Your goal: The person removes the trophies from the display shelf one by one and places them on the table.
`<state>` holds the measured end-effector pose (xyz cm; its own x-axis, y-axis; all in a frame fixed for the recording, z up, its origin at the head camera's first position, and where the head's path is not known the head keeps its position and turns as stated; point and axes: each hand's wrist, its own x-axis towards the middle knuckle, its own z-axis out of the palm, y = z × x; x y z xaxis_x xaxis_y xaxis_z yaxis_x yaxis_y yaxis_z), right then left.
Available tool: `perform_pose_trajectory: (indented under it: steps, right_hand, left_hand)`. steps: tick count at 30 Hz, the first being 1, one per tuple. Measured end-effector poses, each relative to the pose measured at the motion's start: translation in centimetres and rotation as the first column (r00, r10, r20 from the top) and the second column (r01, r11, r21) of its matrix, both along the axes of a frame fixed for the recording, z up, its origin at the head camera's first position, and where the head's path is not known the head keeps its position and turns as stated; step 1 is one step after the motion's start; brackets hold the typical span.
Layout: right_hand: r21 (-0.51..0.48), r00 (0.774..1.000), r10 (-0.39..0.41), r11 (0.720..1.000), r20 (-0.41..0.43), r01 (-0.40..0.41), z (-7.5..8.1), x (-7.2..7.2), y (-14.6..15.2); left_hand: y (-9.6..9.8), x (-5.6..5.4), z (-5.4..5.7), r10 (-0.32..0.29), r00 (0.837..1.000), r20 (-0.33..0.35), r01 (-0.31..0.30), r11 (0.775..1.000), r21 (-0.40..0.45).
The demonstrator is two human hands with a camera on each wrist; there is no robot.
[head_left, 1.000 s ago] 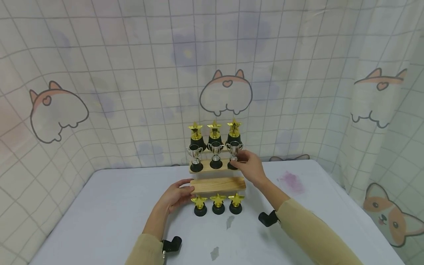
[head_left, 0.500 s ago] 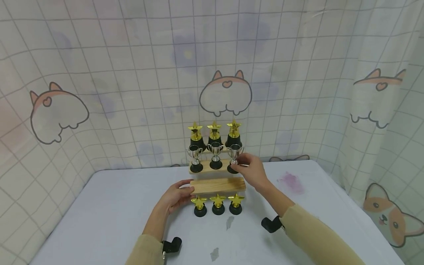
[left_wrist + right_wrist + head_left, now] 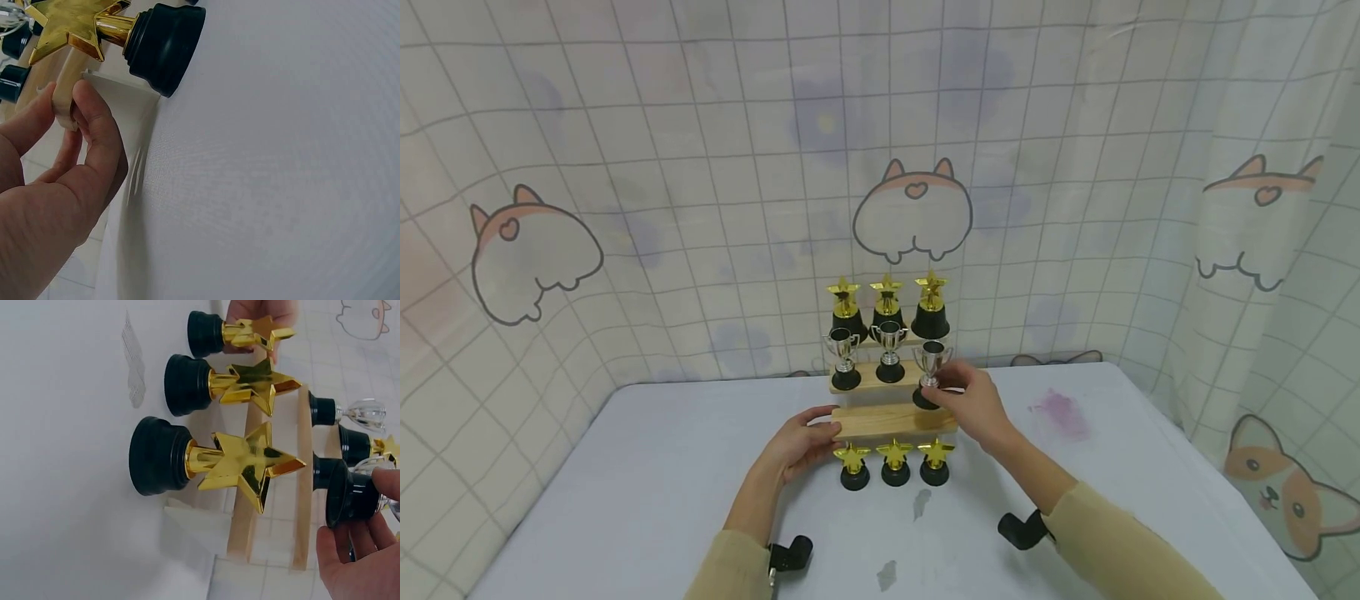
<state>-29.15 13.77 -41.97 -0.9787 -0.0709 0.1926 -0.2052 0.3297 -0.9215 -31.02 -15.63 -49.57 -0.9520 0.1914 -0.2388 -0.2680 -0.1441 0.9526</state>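
My left hand (image 3: 796,442) pinches the left end of the lowest wooden shelf board (image 3: 887,422), thumb on one face and fingers on the other, as the left wrist view shows at the board's end (image 3: 64,103). My right hand (image 3: 976,406) holds a silver trophy cup (image 3: 932,357) by its stem and black base. It is upright over the right end of that lowest board; in the right wrist view the underside of its base (image 3: 337,497) shows, tilted toward the camera. Two other silver trophy cups (image 3: 843,354) stand on the middle board (image 3: 867,377).
Three gold star trophies (image 3: 894,461) stand on the white table (image 3: 685,467) in front of the lowest board. Behind, three more gold star trophies (image 3: 887,304) stand on the top tier. A grid-patterned curtain (image 3: 700,167) hangs behind the table.
My right hand has brought the right silver trophy cup off the middle board, forward and down over the lowest board. My left hand has stayed in place on the board's end.
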Motion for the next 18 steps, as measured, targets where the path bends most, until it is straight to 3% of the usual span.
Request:
perform_pose_trajectory:
  steps: [18]
  right_hand:
    - [-0.035,0.999,0.044,0.998,0.003,-0.044,-0.6,2.1,-0.5]
  left_hand:
    - [0.0,-0.1,0.0,-0.002,1.000,-0.005,0.002,1.000,-0.016]
